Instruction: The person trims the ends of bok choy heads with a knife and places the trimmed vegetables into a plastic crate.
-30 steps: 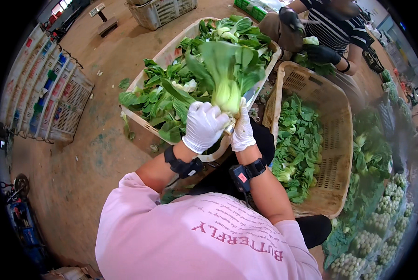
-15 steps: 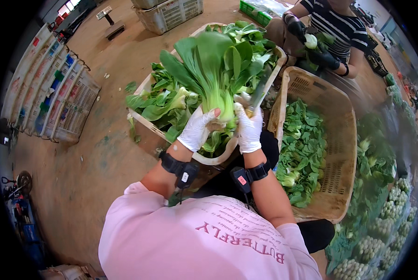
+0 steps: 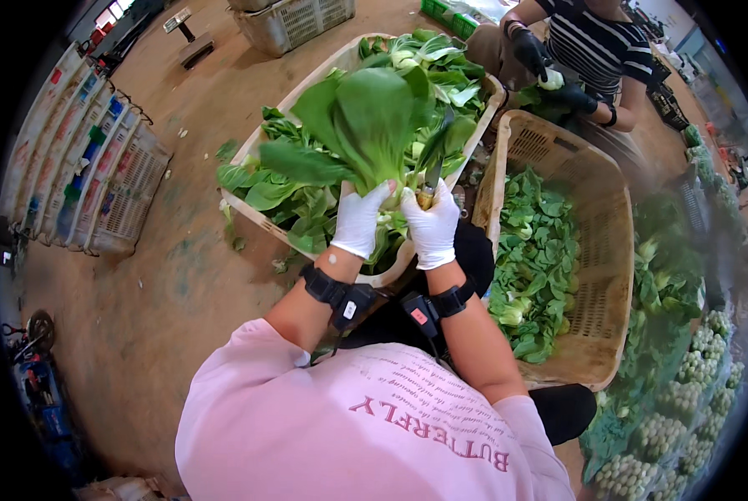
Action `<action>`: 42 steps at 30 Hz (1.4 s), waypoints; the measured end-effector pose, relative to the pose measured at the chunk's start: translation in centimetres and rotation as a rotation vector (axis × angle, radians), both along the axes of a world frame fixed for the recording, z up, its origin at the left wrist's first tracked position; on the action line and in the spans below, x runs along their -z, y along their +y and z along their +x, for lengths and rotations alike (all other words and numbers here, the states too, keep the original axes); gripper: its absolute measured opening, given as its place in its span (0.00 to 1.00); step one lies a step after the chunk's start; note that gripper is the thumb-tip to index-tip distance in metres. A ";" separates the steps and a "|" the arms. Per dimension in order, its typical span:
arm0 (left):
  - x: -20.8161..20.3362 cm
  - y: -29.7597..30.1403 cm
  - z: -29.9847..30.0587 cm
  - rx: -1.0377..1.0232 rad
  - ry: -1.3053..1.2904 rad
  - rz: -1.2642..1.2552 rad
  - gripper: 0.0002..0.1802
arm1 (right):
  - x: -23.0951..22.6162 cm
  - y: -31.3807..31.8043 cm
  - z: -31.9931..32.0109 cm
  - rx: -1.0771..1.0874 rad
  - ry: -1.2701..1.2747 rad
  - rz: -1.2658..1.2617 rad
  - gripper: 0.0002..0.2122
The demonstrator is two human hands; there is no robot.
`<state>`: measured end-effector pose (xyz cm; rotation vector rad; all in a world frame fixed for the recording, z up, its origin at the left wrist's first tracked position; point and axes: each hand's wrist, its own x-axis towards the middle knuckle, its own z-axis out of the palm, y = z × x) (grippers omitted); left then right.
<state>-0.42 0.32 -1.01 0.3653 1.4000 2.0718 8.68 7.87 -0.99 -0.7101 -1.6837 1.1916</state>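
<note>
My left hand [image 3: 360, 219], in a white glove, is closed around the base of a large bok choy [image 3: 372, 125]. The plant's broad green leaves point away from me, above a pale crate [image 3: 257, 215] heaped with bok choy and loose leaves. In my right hand [image 3: 432, 227], also gloved, is a knife [image 3: 426, 198] with a yellowish handle. Its blade points away from me, partly hidden among leaves. The right thumb meets the base of the bok choy beside the left hand. Leaves and fingers hide the cut end.
A second crate [image 3: 623, 275] at my right holds small greens [image 3: 531, 259]. Beyond it sits a person [image 3: 595, 46] in black gloves, holding another bok choy [image 3: 550, 79]. Bagged vegetables [image 3: 659, 438] lie at the far right. Stacked crates [image 3: 98, 167] stand left, near a scale [image 3: 192, 42].
My hands have come closer together at the bok choy's base. The plant has turned, with one leaf now hanging out to the left. The knife has moved nearer the stem.
</note>
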 end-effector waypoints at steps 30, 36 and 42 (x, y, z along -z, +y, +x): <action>0.5 -0.2 -3.4 0.268 -0.105 0.216 0.22 | 0.7 0.4 1.4 -0.492 0.365 -0.884 0.28; 5.5 -5.1 -3.5 0.522 -0.388 0.394 0.25 | 1.9 2.1 2.2 -0.572 0.580 -1.066 0.29; -3.4 -6.9 -6.2 1.025 -0.177 -0.002 0.57 | -7.5 4.6 4.4 -1.020 0.103 -0.565 0.38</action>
